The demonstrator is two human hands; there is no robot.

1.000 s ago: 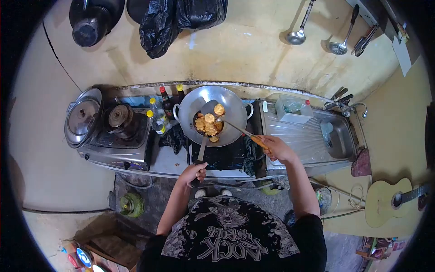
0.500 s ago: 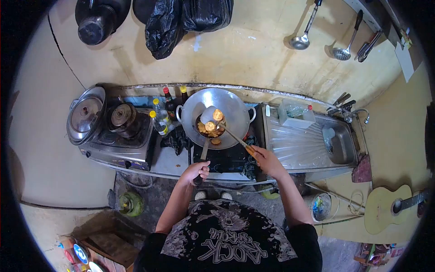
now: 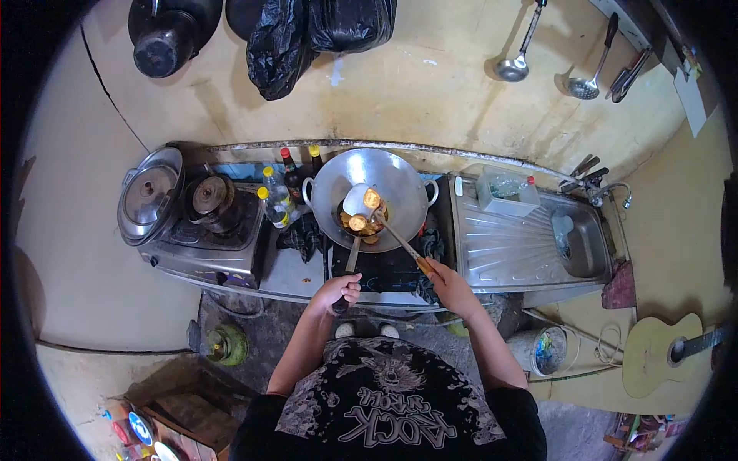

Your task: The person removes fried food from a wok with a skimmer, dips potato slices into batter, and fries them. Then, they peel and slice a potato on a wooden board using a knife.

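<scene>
My left hand (image 3: pixel 337 293) is closed around the dark handle of a metal spatula (image 3: pixel 353 255), whose broad blade appears to be over the inside of a wok (image 3: pixel 400 184). My right hand (image 3: pixel 453 290) grips a long cooking utensil (image 3: pixel 403 243) with a wooden handle and metal shaft; its head is hard to make out. Where the two utensils meet, a golden fried piece (image 3: pixel 372 198) and a second fried piece (image 3: pixel 358 223) sit near the blade. Below them, more browned pieces lie in dark oil at the bottom of the wok.
Left of the wok stand several bottles (image 3: pixel 275 192) and a stove (image 3: pixel 204 257) carrying a lidded pot (image 3: pixel 211 196). On the right are a steel sink (image 3: pixel 588 250) and a plastic container (image 3: pixel 507 194). A ladle (image 3: pixel 513 69) hangs on the wall; a guitar (image 3: pixel 653 357) leans at right.
The whole view has shifted slightly to the right. Both hands keep their grips, and the utensils and fried pieces have moved only slightly within the wok.
</scene>
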